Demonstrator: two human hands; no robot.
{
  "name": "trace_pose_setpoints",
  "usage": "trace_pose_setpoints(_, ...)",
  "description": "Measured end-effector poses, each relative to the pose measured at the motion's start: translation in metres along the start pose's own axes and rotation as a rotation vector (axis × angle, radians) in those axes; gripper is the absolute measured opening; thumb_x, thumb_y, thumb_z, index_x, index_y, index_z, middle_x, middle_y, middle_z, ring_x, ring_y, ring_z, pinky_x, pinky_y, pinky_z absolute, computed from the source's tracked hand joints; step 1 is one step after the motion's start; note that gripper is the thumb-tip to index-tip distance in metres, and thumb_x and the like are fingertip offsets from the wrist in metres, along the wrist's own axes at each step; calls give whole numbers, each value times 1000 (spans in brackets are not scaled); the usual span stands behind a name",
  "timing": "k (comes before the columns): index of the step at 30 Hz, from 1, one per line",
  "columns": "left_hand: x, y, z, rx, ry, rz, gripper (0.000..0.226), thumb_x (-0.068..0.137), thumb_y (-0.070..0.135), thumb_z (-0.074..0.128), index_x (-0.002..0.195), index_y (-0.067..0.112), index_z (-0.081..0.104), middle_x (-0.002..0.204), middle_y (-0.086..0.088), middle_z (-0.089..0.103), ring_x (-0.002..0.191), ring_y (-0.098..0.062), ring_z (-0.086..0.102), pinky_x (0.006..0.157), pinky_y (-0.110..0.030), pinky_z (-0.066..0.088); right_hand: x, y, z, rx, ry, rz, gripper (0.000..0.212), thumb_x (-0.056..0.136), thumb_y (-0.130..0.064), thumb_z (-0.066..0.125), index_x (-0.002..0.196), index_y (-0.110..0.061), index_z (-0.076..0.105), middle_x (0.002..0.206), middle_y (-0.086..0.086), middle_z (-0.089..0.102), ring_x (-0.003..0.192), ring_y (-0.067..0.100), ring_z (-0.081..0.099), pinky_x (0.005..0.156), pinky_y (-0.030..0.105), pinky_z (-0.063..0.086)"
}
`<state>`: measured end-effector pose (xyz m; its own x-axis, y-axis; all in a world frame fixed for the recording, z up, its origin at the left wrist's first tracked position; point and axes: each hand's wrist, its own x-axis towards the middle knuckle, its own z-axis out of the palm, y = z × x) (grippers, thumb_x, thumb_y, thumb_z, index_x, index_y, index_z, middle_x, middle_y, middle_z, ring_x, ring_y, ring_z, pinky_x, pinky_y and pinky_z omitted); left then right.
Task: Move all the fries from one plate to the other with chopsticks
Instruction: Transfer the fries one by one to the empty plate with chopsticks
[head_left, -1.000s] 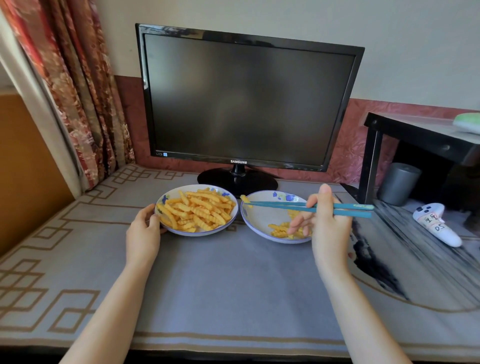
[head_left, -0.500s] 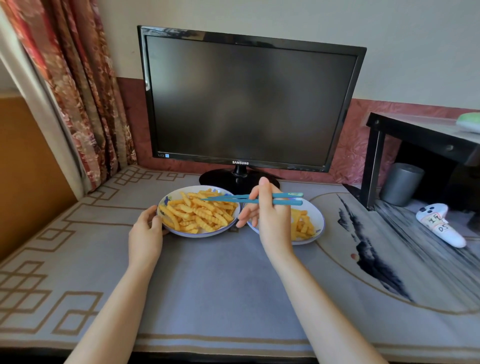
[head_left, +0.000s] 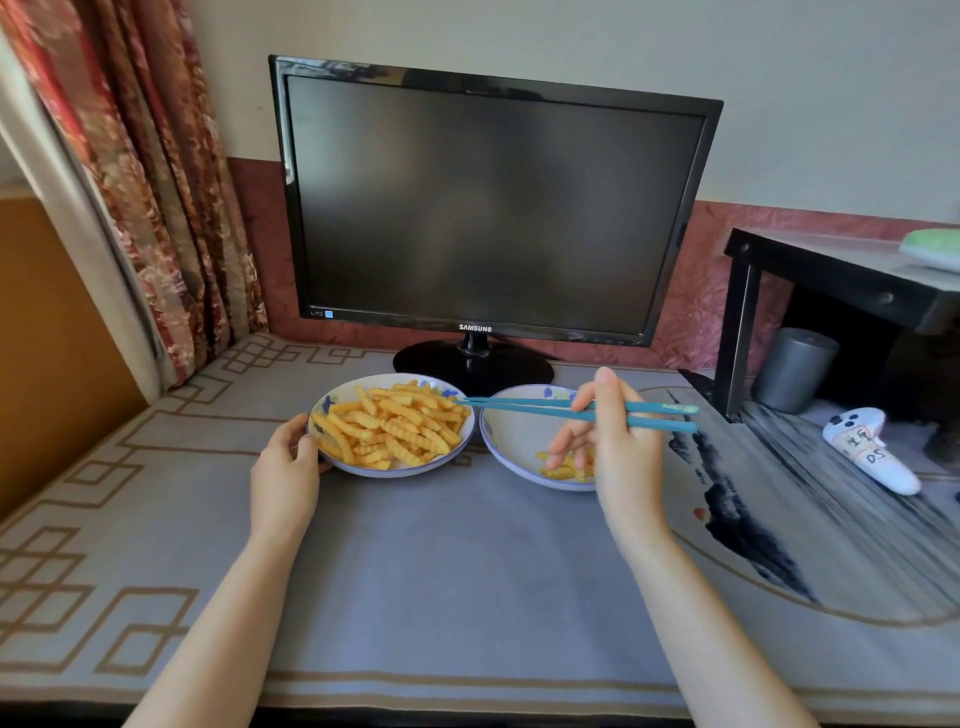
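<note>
A: Okay, quick pass. Right hand (head_left: 621, 447) holds the chopsticks (head_left: 571, 410), long axis nearly level, running right to left, tips at the right rim of the left plate (head_left: 332, 402).

B: Tips pinching anything?

A: They come together at the pile's edge. Can't tell whether a fry is clamped between them; too small and it blends with the heap. The hand itself is closed around the sticks.

B: Where are the fries?

A: Most fries (head_left: 395, 428) heaped on the left plate. A few moved fries (head_left: 563, 467) sit in the right plate (head_left: 511, 441), partly hidden behind the right hand's fingers.

B: Left hand?

A: Left hand (head_left: 285, 467) curls against the left plate's near-left rim, touching it, steadying it as I read it.

B: Key relation?

A: Pile lies left of the grip, straight along the stick axis; target plate sits directly below the hand. So my guess: pinch at the pile's right edge, draw back rightward, drop. Right hand's the only one placed for it. Task looks early, most fries unmoved.

B: Risk?

A: A ridged fry slipping over the gap between plates.
</note>
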<state>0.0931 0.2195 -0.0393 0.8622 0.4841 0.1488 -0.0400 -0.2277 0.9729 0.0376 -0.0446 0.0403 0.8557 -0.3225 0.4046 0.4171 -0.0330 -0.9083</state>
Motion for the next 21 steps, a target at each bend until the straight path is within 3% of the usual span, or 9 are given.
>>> trace_pose_setpoints(10,2,-1,1,-22,-3,-6,38,98,13,41,134,9,53,114,-5,62,90,-24,67,92,-37,48,10,-19,-71,-63,11,24,36,104,-21,36,73,-5,46,39,13,52,29,22,47,34,22,24)
trace_pose_setpoints(21,1,0,1,-6,5,-3,37,97,11,40,132,9,54,111,-6,63,87,-21,66,94,-38,48,12,-29,-82,-209,-67,52,37,103,-19,38,72,-2,47,39,14,52,27,23,43,31,15,25)
